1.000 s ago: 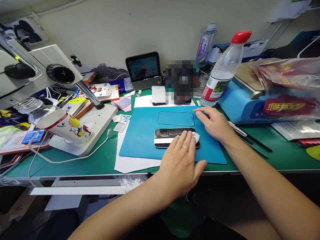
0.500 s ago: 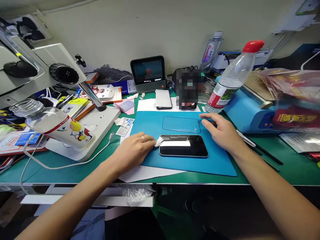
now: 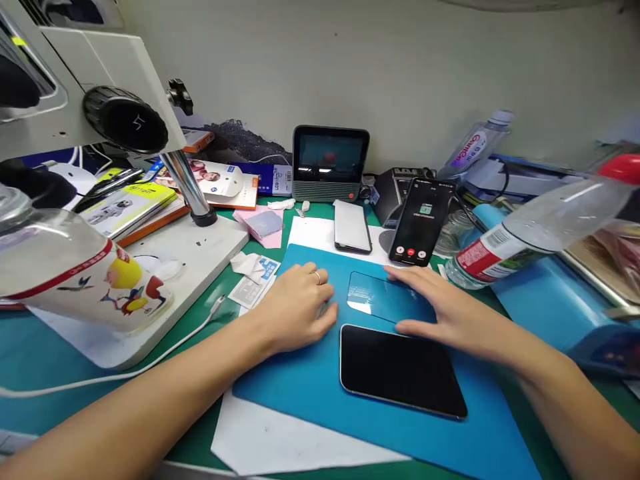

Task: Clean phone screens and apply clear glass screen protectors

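Observation:
On the blue mat (image 3: pixel 300 380) lies a phone (image 3: pixel 400 370), dark screen up. Beyond it rests a clear glass screen protector (image 3: pixel 375 297) with a thin dark border. My right hand (image 3: pixel 440 303) is at the protector's right end, thumb near its close edge and fingers near its far edge, spread apart; whether they touch the glass I cannot tell. Left of the protector, my left hand (image 3: pixel 295 307) is closed low over the mat, a ring on one finger. Its curled fingers hide most of what they hold; a small pale bit shows.
A lit phone (image 3: pixel 421 223) leans at the back, near a silver phone-shaped item (image 3: pixel 353 227) and a small display (image 3: pixel 330 160). A tilted bottle (image 3: pixel 520 237) stands right. Left are a microscope stand (image 3: pixel 187 183), a large jar (image 3: pixel 85 273) and a white cable (image 3: pixel 200 333).
The view has moved closer. My left hand has drawn away from the phone's left end, and the white wipe it held is now mostly hidden. My right hand has come over the protector's right end.

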The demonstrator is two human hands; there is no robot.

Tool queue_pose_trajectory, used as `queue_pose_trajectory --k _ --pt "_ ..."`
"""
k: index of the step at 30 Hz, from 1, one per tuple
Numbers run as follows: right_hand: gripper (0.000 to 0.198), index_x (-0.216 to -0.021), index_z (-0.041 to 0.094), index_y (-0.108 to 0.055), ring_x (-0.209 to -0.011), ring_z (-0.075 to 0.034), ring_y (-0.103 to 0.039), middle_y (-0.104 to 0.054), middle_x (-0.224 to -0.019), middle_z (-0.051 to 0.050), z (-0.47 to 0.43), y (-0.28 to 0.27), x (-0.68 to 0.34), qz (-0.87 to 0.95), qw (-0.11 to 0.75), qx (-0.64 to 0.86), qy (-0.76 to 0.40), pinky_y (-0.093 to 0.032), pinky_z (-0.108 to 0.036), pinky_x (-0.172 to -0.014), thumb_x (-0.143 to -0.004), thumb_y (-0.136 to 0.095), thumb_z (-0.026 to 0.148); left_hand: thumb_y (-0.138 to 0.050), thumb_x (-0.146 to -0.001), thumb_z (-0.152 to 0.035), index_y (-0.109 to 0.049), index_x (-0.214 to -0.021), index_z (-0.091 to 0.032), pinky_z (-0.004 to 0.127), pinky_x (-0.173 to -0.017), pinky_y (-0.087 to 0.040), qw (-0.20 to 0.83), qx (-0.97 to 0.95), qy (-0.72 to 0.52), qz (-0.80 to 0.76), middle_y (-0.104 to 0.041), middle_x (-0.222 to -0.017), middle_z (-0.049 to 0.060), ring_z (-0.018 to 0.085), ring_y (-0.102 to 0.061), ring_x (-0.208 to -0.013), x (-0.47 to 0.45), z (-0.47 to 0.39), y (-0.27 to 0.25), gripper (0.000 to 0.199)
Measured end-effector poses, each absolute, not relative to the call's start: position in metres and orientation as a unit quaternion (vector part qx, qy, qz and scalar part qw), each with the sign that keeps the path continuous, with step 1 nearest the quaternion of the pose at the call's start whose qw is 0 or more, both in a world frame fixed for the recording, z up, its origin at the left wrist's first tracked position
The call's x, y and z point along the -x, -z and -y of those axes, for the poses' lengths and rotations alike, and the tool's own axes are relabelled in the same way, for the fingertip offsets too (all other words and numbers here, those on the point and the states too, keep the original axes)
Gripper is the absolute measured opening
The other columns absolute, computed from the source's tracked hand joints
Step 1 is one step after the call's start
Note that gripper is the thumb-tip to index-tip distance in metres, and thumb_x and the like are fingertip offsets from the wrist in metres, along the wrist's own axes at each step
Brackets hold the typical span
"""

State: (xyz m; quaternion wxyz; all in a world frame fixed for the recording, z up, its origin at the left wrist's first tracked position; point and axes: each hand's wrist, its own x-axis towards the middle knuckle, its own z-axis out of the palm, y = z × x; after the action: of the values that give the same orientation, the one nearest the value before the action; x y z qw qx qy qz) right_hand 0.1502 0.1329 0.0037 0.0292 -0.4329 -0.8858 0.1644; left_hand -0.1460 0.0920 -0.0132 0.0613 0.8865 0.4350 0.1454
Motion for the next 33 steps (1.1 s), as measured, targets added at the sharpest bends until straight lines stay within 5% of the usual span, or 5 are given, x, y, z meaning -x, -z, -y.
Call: queue_pose_trajectory --k 5,12,18,24,33 --pt "0.076 -0.155 0.032 -0.041 -0.128 -0.036 -0.059 -0.060 -0.144 -0.012 -0.131 0.005 -0.156 0.895 0.056 0.422 -0.134 -0.054 -0.053 -0.100 -0.088 -0.066 0.056 -0.046 -0.099 -0.026 -0.065 -0.096 -0.017 0.039 -0.068 -0.037 0.070 -0.870 -0.197 -0.446 -0.065 -0.085 0.005 0.023 -0.051 -0.079 0.155 -0.100 0.013 0.021" --pt "0.078 -0.160 0.024 -0.031 -0.133 -0.035 -0.057 -0.055 -0.151 -0.014 -0.126 0.012 -0.158 0.916 0.093 0.384 -0.071 -0.055 -0.050 -0.102 -0.093 -0.063 0.049 -0.049 -0.098 -0.030 -0.064 -0.124 -0.017 0.043 -0.080 -0.044 0.094 -0.870 -0.195 -0.444 -0.067 -0.112 0.010 0.027 -0.057 -0.095 0.154 -0.098 0.014 0.033" --pt "0.075 -0.160 0.011 -0.029 -0.135 -0.031 -0.058 -0.054 -0.153 -0.018 -0.117 0.006 -0.152 0.931 0.175 0.317 -0.038 -0.054 -0.041 -0.106 -0.096 -0.062 0.034 -0.060 -0.094 -0.062 -0.034 -0.155 -0.021 0.048 -0.104 -0.041 0.094 -0.878 -0.169 -0.438 -0.051 -0.148 0.014 0.035 -0.050 -0.128 0.155 -0.103 0.017 0.078" --pt "0.081 -0.161 0.009 -0.023 -0.144 -0.030 -0.049 -0.049 -0.157 -0.019 -0.114 0.006 -0.145 0.938 0.225 0.265 -0.009 -0.033 -0.053 -0.124 -0.093 -0.064 0.028 -0.063 -0.078 -0.083 -0.035 -0.154 -0.018 0.050 -0.104 -0.042 0.097 -0.885 -0.196 -0.412 -0.054 -0.142 0.018 0.036 -0.053 -0.123 0.131 -0.097 0.015 0.104" --pt "0.090 -0.164 0.017 -0.013 -0.135 -0.033 -0.058 -0.053 -0.154 -0.019 -0.118 0.007 -0.144 0.933 0.249 0.261 0.015 -0.032 -0.063 -0.121 -0.092 -0.066 0.026 -0.070 -0.079 -0.075 -0.053 -0.133 -0.016 0.048 -0.097 -0.045 0.053 -0.911 -0.198 -0.357 -0.064 -0.121 0.015 0.033 -0.055 -0.111 0.129 -0.114 0.004 0.082"
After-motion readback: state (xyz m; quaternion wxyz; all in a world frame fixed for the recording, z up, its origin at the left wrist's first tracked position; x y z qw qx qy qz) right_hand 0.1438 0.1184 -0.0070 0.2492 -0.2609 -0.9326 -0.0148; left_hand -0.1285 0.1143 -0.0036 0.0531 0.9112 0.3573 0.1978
